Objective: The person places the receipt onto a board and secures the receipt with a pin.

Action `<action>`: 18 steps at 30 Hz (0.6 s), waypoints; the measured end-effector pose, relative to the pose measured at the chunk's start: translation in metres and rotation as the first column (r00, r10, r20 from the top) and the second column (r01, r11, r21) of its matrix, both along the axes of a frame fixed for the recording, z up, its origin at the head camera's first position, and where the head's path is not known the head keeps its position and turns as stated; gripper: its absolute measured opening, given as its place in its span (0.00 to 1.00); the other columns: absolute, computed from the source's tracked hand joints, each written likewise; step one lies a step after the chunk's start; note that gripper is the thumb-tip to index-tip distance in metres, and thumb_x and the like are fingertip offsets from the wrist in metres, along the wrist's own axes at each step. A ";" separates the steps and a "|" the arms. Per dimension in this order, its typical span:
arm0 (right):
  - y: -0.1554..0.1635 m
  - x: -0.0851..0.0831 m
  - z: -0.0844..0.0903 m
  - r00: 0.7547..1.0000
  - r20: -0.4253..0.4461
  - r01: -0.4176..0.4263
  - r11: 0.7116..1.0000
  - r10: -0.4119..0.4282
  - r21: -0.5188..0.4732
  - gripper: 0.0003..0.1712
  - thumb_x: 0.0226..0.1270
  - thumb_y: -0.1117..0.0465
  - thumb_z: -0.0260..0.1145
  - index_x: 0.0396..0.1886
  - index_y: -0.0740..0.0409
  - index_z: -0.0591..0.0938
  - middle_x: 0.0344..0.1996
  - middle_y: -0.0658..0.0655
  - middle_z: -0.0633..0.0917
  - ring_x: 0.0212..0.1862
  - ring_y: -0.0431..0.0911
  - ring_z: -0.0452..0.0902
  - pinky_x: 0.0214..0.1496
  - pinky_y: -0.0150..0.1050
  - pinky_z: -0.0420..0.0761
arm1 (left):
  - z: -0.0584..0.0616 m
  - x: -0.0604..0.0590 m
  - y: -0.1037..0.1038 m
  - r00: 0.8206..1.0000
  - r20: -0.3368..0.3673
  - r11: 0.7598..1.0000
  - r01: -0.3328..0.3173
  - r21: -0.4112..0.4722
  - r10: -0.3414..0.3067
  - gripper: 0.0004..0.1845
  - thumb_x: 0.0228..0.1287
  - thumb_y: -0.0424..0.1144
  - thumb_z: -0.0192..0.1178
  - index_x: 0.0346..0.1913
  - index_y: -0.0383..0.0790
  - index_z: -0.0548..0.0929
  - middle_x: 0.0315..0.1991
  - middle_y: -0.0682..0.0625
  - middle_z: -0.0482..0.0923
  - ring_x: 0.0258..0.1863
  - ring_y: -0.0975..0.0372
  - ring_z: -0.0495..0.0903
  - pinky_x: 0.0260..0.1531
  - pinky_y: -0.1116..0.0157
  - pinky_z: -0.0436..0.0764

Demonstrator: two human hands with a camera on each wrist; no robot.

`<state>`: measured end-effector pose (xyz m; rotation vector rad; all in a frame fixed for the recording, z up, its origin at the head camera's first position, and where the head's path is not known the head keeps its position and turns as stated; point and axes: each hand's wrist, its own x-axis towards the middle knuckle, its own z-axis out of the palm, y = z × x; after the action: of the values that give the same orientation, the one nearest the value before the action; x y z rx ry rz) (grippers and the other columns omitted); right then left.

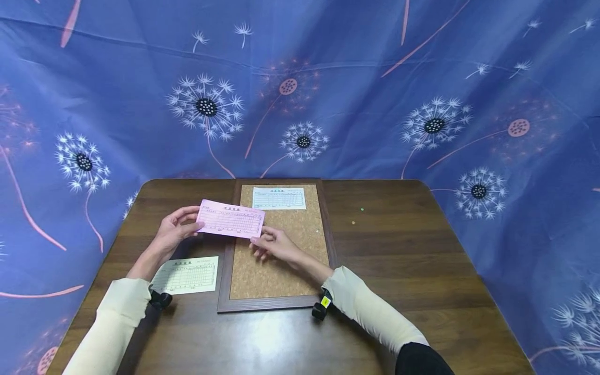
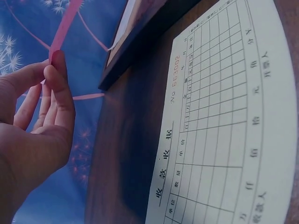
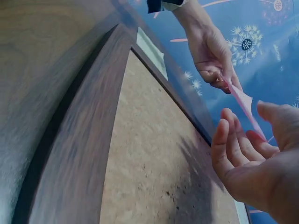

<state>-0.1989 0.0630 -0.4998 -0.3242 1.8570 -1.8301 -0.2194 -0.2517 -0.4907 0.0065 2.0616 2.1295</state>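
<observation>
A pink receipt slip [image 1: 230,219] with a printed grid is held up over the cork board's left side. My left hand [image 1: 174,232] pinches its left end between thumb and fingers; the left wrist view shows the slip nearly edge-on. At its lower right corner is my right hand [image 1: 277,245], the index finger touching the paper. In the right wrist view, the thumb [image 3: 275,114] stands apart from the loosely bent fingers [image 3: 233,144]. A pale yellow-green receipt [image 2: 219,112] lies on the table below my left hand.
The wood-framed cork board [image 1: 281,271] lies on the brown table [image 1: 398,291]. A pale blue-white receipt [image 1: 278,198] is at the board's top. To its right are a small green piece [image 1: 362,209] and a small yellowish piece [image 1: 353,223]. A blue dandelion-print curtain [image 1: 356,104] hangs behind.
</observation>
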 end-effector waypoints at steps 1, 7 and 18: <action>-0.001 -0.001 0.000 1.000 0.013 0.017 1.000 -0.016 -0.023 0.19 0.77 0.63 0.60 0.62 0.68 0.74 0.46 0.73 0.86 0.31 0.39 0.82 0.33 0.34 0.83 | 0.000 0.000 0.000 1.000 0.000 1.000 -0.001 0.002 0.001 0.22 0.66 0.29 0.67 0.61 0.46 0.78 0.41 0.62 0.84 0.35 0.70 0.84 0.37 0.70 0.83; 0.002 -0.008 0.002 0.992 0.050 0.121 0.991 -0.119 -0.050 0.17 0.75 0.65 0.61 0.58 0.70 0.77 0.32 0.51 0.87 0.28 0.36 0.80 0.32 0.31 0.80 | 0.002 0.001 0.004 1.000 0.002 0.999 -0.029 -0.026 0.029 0.23 0.66 0.31 0.68 0.62 0.46 0.77 0.41 0.63 0.83 0.34 0.70 0.84 0.36 0.70 0.83; 0.019 -0.012 0.007 0.978 0.042 0.206 0.977 -0.204 -0.049 0.19 0.73 0.68 0.63 0.59 0.73 0.76 0.27 0.46 0.86 0.26 0.35 0.80 0.30 0.28 0.79 | 0.009 0.005 0.018 0.997 -0.059 0.996 0.049 -0.078 -0.054 0.23 0.69 0.34 0.66 0.63 0.40 0.74 0.42 0.64 0.85 0.36 0.70 0.85 0.38 0.66 0.86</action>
<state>-0.2109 0.0823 -0.4928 -0.1194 1.8777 -2.0100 -0.2146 -0.2338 -0.4821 0.1143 2.1508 2.0440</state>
